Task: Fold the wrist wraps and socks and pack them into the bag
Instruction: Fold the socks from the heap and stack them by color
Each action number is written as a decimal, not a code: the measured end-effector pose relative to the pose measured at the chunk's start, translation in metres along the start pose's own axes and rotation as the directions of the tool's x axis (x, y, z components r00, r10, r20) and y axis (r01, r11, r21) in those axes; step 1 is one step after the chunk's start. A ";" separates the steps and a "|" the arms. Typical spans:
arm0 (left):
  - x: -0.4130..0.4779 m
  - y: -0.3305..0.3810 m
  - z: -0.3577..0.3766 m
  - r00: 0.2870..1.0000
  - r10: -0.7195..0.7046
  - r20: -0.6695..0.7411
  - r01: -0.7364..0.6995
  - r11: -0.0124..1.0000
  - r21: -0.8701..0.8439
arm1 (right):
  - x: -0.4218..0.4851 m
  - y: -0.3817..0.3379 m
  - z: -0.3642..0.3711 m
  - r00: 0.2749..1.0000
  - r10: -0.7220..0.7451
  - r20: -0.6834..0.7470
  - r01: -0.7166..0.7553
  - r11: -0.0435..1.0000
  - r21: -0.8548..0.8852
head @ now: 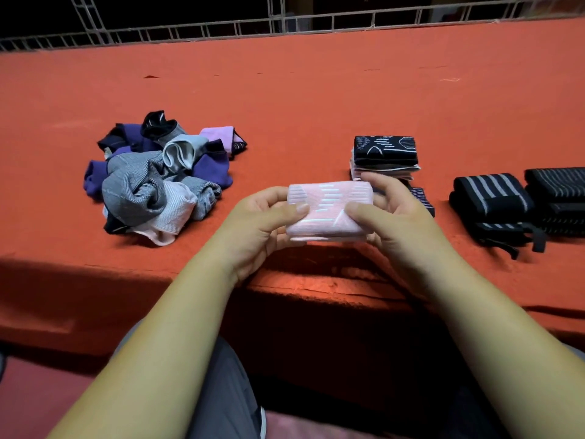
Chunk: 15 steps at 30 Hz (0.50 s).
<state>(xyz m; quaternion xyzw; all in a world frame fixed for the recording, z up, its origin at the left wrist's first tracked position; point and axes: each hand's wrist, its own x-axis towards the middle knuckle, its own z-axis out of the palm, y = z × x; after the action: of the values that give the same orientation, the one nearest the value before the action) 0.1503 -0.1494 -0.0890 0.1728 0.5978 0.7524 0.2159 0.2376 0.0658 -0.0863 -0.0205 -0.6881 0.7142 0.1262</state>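
Observation:
A folded pink sock (pixel 329 212) with pale blue stripes is held just above the table's front edge. My left hand (pixel 259 226) grips its left end, thumb on top. My right hand (pixel 395 217) grips its right end the same way. Left of my hands lies a loose pile of unfolded socks (pixel 155 179) in grey, purple, black and pink. Behind my right hand stands a small stack of folded socks (pixel 384 156) with a black patterned one on top. Folded black wrist wraps (pixel 493 207) with grey stripes lie at the right. No bag is in view.
The orange cloth-covered table (pixel 300 99) stretches far back to a metal railing (pixel 285 30). Its front edge (pixel 316 289) runs just below my hands. My knees in grey trousers (pixel 221 391) sit under the edge. More striped wraps (pixel 560 198) reach the right border.

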 end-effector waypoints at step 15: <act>0.029 -0.015 0.049 0.885 0.440 -0.153 -0.379 0.870 0.316 | -0.005 -0.015 -0.019 0.889 -0.272 -0.369 0.081 0.886 -0.457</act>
<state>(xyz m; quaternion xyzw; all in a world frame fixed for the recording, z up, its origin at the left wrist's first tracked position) 0.1523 -0.0908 -0.0921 0.2405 0.6666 0.7042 -0.0432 0.2489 0.0831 -0.0728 -0.1376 -0.7831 0.5083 0.3307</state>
